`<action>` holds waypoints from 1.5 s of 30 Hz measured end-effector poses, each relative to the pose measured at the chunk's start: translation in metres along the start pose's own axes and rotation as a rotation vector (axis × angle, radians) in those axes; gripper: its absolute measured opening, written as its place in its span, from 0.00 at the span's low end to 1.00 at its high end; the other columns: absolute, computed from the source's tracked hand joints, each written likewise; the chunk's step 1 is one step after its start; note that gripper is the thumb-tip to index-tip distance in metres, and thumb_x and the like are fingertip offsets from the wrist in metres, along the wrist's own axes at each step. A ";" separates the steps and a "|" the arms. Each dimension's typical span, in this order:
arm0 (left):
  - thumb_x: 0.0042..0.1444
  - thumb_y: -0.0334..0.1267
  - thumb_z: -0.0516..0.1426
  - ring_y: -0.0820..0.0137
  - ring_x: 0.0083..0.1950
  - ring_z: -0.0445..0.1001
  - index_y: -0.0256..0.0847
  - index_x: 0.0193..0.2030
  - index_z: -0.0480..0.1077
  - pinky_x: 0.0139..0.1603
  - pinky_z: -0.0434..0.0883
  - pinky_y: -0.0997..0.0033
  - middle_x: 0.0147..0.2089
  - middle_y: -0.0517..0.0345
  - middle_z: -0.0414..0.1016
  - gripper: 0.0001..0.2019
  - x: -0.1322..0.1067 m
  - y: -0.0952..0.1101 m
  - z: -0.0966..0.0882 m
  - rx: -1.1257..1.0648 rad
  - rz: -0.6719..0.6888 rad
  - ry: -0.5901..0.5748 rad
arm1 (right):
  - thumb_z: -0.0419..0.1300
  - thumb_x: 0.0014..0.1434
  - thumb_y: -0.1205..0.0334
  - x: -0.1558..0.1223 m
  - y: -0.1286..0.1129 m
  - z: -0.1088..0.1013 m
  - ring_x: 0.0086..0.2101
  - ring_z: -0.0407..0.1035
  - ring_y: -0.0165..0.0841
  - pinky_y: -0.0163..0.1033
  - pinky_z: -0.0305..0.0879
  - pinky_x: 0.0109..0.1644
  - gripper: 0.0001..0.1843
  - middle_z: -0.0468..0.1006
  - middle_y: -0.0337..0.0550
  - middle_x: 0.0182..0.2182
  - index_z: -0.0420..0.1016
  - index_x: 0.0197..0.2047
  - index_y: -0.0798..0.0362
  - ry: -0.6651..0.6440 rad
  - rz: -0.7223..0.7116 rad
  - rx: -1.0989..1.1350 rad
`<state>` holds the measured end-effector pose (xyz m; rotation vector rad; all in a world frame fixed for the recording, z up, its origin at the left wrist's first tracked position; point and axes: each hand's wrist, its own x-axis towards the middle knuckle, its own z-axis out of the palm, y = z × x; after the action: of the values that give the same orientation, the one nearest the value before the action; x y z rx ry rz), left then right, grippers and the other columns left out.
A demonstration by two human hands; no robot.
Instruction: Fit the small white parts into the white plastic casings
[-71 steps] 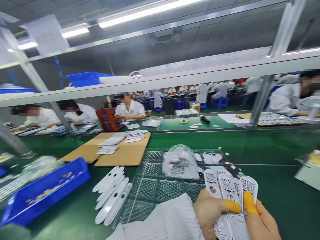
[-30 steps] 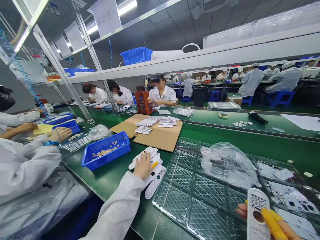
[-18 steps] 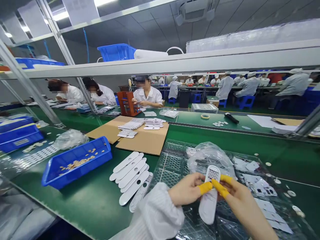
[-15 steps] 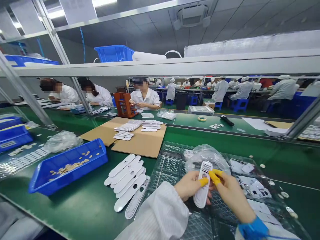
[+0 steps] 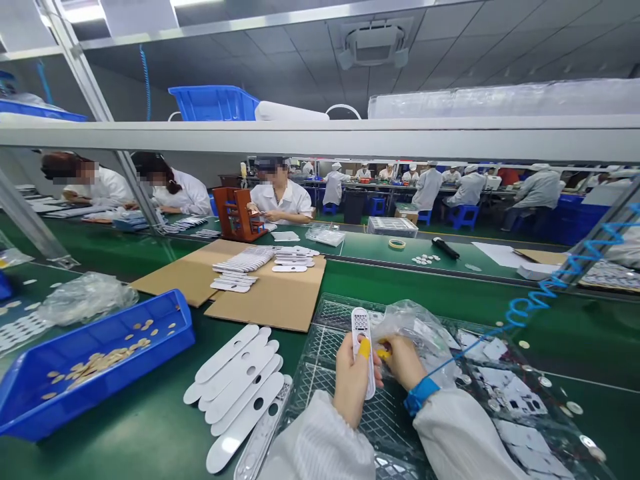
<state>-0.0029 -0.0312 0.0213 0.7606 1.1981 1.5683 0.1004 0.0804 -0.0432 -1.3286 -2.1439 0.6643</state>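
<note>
My left hand (image 5: 354,373) grips a long white plastic casing (image 5: 362,325) with rounded ends, like a remote control shell, held nearly upright. A yellow finger cot covers its thumb, which presses on the casing's face. To the right, my right hand (image 5: 404,360) has its fingers curled at the edge of a clear plastic bag (image 5: 417,328); what they hold, if anything, is hidden. It wears yellow finger cots and a blue wrist strap (image 5: 421,395). Beneath both hands lies a clear compartment tray (image 5: 325,380). Several white casings (image 5: 240,387) lie overlapped left of it.
A blue bin (image 5: 170,320) with small tan discs stands at left. Cardboard (image 5: 280,310) carries stacked white casings. White parts (image 5: 510,390) fill the tray's right compartments. A coiled blue cord (image 5: 537,297) runs from the wrist strap. A shelf (image 5: 320,139) spans overhead; co-workers sit opposite.
My right hand has left the casing and moved to the plastic bag. My left hand keeps the casing, now more upright and further left. The view has shifted right.
</note>
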 end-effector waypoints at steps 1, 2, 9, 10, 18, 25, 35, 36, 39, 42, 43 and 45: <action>0.56 0.49 0.49 0.79 0.17 0.62 0.41 0.37 0.59 0.17 0.64 0.78 0.23 0.65 0.65 0.13 -0.001 0.000 0.001 -0.001 0.005 -0.019 | 0.57 0.40 0.73 -0.001 0.002 0.000 0.35 0.70 0.45 0.44 0.63 0.40 0.13 0.77 0.48 0.29 0.77 0.31 0.56 0.009 0.011 0.010; 0.57 0.49 0.49 0.79 0.17 0.62 0.41 0.36 0.59 0.17 0.64 0.79 0.23 0.65 0.65 0.13 -0.001 0.001 0.002 0.000 0.012 -0.037 | 0.57 0.40 0.73 -0.003 0.003 -0.001 0.34 0.70 0.45 0.45 0.63 0.40 0.13 0.77 0.48 0.28 0.77 0.31 0.56 0.015 0.024 0.030; 0.58 0.47 0.47 0.80 0.17 0.61 0.42 0.35 0.57 0.14 0.60 0.81 0.24 0.66 0.63 0.11 -0.011 0.002 0.007 0.012 -0.006 -0.125 | 0.58 0.45 0.62 -0.021 0.009 -0.033 0.31 0.72 0.41 0.42 0.69 0.30 0.09 0.78 0.44 0.29 0.76 0.32 0.52 -0.007 0.107 0.379; 0.58 0.47 0.47 0.80 0.17 0.61 0.42 0.35 0.57 0.13 0.60 0.82 0.24 0.66 0.63 0.10 -0.012 0.000 0.008 0.017 -0.021 -0.148 | 0.59 0.46 0.58 -0.026 0.007 -0.039 0.31 0.72 0.41 0.42 0.70 0.28 0.10 0.78 0.44 0.30 0.75 0.33 0.52 -0.010 0.119 0.438; 0.54 0.33 0.44 0.79 0.18 0.60 0.45 0.42 0.54 0.11 0.58 0.84 0.26 0.66 0.62 0.08 -0.024 -0.021 0.016 0.068 -0.132 -0.343 | 0.63 0.44 0.57 -0.087 -0.023 -0.083 0.34 0.72 0.41 0.44 0.71 0.39 0.11 0.77 0.43 0.30 0.74 0.32 0.52 0.083 0.198 0.781; 0.56 0.34 0.46 0.80 0.16 0.58 0.44 0.43 0.58 0.11 0.56 0.84 0.25 0.67 0.60 0.08 -0.042 -0.025 0.032 0.148 -0.121 -0.480 | 0.56 0.47 0.66 -0.120 -0.034 -0.071 0.31 0.68 0.37 0.40 0.66 0.35 0.08 0.74 0.42 0.31 0.73 0.33 0.51 0.288 0.132 0.453; 0.59 0.45 0.46 0.80 0.16 0.57 0.43 0.42 0.61 0.10 0.53 0.84 0.23 0.66 0.60 0.10 -0.046 -0.020 0.035 0.214 -0.082 -0.496 | 0.56 0.46 0.64 -0.128 -0.029 -0.071 0.27 0.66 0.36 0.38 0.64 0.30 0.06 0.73 0.43 0.30 0.72 0.31 0.50 0.333 0.218 0.332; 0.59 0.46 0.46 0.81 0.15 0.57 0.43 0.41 0.61 0.09 0.53 0.84 0.23 0.66 0.60 0.11 -0.046 -0.020 0.035 0.220 -0.084 -0.494 | 0.58 0.45 0.63 -0.128 -0.027 -0.070 0.27 0.66 0.37 0.38 0.65 0.30 0.06 0.73 0.43 0.29 0.71 0.31 0.50 0.357 0.238 0.340; 0.59 0.47 0.46 0.81 0.14 0.56 0.43 0.40 0.61 0.09 0.53 0.84 0.22 0.66 0.60 0.12 -0.047 -0.021 0.036 0.225 -0.096 -0.500 | 0.62 0.44 0.58 -0.128 -0.026 -0.067 0.27 0.67 0.37 0.39 0.66 0.31 0.09 0.74 0.43 0.27 0.71 0.31 0.50 0.391 0.269 0.416; 0.59 0.47 0.46 0.81 0.13 0.55 0.42 0.41 0.61 0.09 0.53 0.84 0.22 0.66 0.60 0.12 -0.047 -0.021 0.036 0.198 -0.119 -0.527 | 0.60 0.45 0.58 -0.135 -0.021 -0.076 0.32 0.69 0.39 0.39 0.68 0.35 0.13 0.75 0.44 0.32 0.70 0.36 0.51 0.313 0.247 0.527; 0.59 0.47 0.46 0.81 0.13 0.56 0.42 0.43 0.61 0.09 0.53 0.84 0.22 0.66 0.60 0.12 -0.046 -0.021 0.036 0.183 -0.134 -0.536 | 0.59 0.46 0.59 -0.139 -0.016 -0.084 0.34 0.70 0.39 0.39 0.68 0.38 0.14 0.76 0.45 0.34 0.70 0.39 0.51 0.305 0.247 0.530; 0.59 0.47 0.47 0.80 0.14 0.57 0.43 0.48 0.59 0.09 0.55 0.84 0.22 0.66 0.61 0.14 -0.045 -0.020 0.035 0.146 -0.171 -0.557 | 0.55 0.48 0.61 -0.149 0.005 -0.105 0.38 0.70 0.40 0.41 0.67 0.43 0.18 0.75 0.45 0.38 0.68 0.44 0.51 0.350 0.291 0.424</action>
<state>0.0491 -0.0616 0.0172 1.0745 0.9357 1.0380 0.2293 -0.0388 0.0051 -1.4037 -1.4504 0.8693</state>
